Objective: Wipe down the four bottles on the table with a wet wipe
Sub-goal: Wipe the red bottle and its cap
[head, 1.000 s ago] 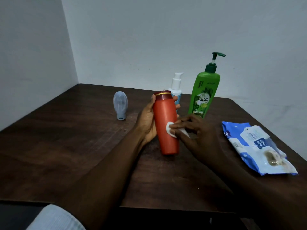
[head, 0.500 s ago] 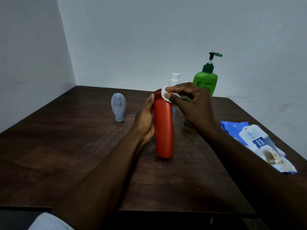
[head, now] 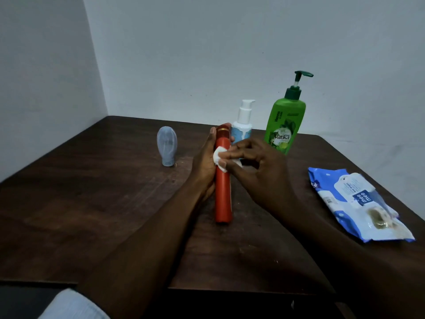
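the red bottle (head: 223, 194) stood upright on the dark table (head: 92, 203), near the middle, with its cap on. the left hand (head: 204, 164) was wrapped round its upper part from the left, thumb up by the cap. the right hand (head: 259, 171) pinched a small white wet wipe (head: 219, 158) in its fingertips and pressed it on the bottle just below the neck.

behind stood a white pump bottle (head: 242, 125) and a tall green pump bottle (head: 284, 127), close to each other. a small grey-blue bottle (head: 166, 146) stood alone to the left, well apart, resting on its cap. none of the bottles let you see what was inside. a blue and white pack of wipes (head: 354, 203) lay flat on the right. a clear patch on it showed something brownish, but it was too blurry to tell what.

the lower part of the white pump bottle was hidden by the red bottle and the hands. the left fingers were mostly hidden behind the red bottle. a pale sleeve (head: 71, 305) was cut off at the bottom edge.

half a second before, the wipe was up at the cap of the red bottle; now it was lower down. back then the right hand covered most of the green bottle; now the whole green bottle showed.
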Demonstrator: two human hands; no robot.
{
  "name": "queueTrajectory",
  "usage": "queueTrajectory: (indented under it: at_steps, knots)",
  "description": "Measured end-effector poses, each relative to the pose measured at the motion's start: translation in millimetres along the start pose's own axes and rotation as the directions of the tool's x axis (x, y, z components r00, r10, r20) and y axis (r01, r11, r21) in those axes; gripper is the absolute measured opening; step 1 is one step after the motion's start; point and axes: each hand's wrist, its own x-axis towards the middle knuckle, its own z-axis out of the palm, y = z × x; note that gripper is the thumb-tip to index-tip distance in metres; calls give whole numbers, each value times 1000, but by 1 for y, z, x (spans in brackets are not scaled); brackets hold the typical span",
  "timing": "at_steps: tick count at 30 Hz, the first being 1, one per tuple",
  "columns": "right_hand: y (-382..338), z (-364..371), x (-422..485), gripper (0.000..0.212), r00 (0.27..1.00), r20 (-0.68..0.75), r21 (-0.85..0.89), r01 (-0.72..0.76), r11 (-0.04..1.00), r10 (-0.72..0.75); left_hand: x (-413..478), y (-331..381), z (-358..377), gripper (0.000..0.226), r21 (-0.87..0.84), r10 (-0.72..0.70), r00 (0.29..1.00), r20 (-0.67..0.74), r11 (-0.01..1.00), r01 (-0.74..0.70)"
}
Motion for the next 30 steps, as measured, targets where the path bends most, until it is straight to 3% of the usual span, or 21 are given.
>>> queueTrajectory:
  at_steps: [4, 7, 13, 19, 23, 26, 30]
  knots:
    - [-7, -4, -33, 17, 993, 87, -39, 83, 996, -79, 4, -3, -4, 58, 57, 44, 998, -41, 998, -42]
    - [-12, -3, -56, 15, 982, 121, -34, 149, 988, -144, 6, -5, -6, 51, 100, 143, 990, -20, 985, -140]
    - [-12, -5, -75, 12, 970, 190, -1, 157, 988, -154, 2, -5, -2, 48, 152, 208, 978, 27, 966, -209]
    - [-14, -6, -36, 16, 985, 32, -60, 174, 983, -172, -6, 1, 7, 55, 200, 227, 968, 109, 948, -245]
    - [-17, -12, 10, 15, 986, -116, -57, 117, 991, -123, -8, 1, 9, 47, 90, 196, 973, 125, 974, -207]
    - [-17, -14, 33, 16, 984, -151, -43, 91, 995, -96, -15, 4, 14, 43, 192, 234, 966, 112, 948, -252]
    - [-16, -15, 36, 16, 985, -151, -38, 79, 996, -84, -23, 9, 15, 76, 227, 257, 960, 109, 934, -276]
